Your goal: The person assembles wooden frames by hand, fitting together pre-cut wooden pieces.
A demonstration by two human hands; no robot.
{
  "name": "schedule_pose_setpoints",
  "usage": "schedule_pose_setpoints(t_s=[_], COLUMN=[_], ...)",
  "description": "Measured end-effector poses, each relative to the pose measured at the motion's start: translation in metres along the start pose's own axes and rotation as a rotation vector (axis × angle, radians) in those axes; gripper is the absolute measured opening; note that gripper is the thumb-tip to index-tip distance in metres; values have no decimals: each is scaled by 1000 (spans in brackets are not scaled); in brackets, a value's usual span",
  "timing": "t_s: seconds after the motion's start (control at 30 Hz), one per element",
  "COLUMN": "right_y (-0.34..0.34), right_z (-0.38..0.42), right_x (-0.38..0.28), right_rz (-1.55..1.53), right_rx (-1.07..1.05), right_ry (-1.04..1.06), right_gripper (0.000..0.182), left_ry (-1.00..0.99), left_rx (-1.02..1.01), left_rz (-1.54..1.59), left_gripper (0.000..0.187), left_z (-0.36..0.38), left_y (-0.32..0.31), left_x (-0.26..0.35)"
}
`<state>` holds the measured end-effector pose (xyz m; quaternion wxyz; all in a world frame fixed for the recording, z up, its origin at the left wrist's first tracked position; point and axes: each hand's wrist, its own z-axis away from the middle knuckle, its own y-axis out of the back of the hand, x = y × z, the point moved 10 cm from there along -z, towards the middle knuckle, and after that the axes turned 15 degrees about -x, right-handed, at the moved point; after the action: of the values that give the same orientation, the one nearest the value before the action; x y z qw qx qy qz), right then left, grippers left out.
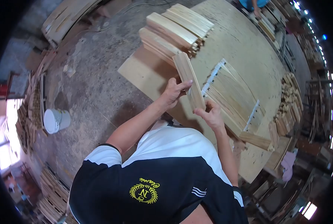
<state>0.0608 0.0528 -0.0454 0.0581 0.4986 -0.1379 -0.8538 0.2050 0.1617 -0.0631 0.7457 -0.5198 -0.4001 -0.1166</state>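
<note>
A short wooden board [187, 76] with lengthwise grooves is held tilted in front of me, above the near edge of the worktable. My left hand [173, 91] grips its left side, thumb across the face. At the lower end, my right hand [212, 115] pinches a corner between thumb and fingers. Just right of the board, a wooden panel of several slats [230, 93] lies on the table between a white strip [214, 76] and another white strip [251, 115]. A single wooden piece [255, 140] lies at the panel's near right end.
The plywood worktable [244, 44] carries a stack of wooden boards [172, 28] at its far left and another wood pile [287, 104] at right. A white bucket [57, 120] stands on the concrete floor. Another person's hand [256, 12] shows at the top right.
</note>
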Motion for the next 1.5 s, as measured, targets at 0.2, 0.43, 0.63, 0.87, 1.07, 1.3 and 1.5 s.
schedule_pose_setpoints(t_s=[0.2, 0.43, 0.63, 0.87, 1.07, 1.3, 1.5], right_y=[34, 47, 43, 23, 25, 25, 27], right_z=[10, -8, -3, -2, -2, -3, 4], right_x=[-17, -5, 2, 46, 42, 49, 52], right_rz=[53, 62, 376, 771, 592, 572, 773], right_rx=[224, 307, 367, 427, 304, 306, 461], right_ry=[253, 417, 533, 574, 449, 473, 496], right_gripper=[48, 37, 45, 64, 68, 65, 59], left_ry=[-57, -163, -266, -801, -815, -873, -758], left_rx=[-447, -451, -463, -404, -345, -265, -311], left_rz=[-608, -955, -781, -847, -895, -970, -932], left_gripper=[63, 48, 31, 33, 39, 43, 45], left_z=[-64, -103, -81, -28, -35, -25, -26], left_y=[-94, -166, -176, -173, -174, -177, -171], left_x=[36, 62, 57, 55, 55, 49, 45])
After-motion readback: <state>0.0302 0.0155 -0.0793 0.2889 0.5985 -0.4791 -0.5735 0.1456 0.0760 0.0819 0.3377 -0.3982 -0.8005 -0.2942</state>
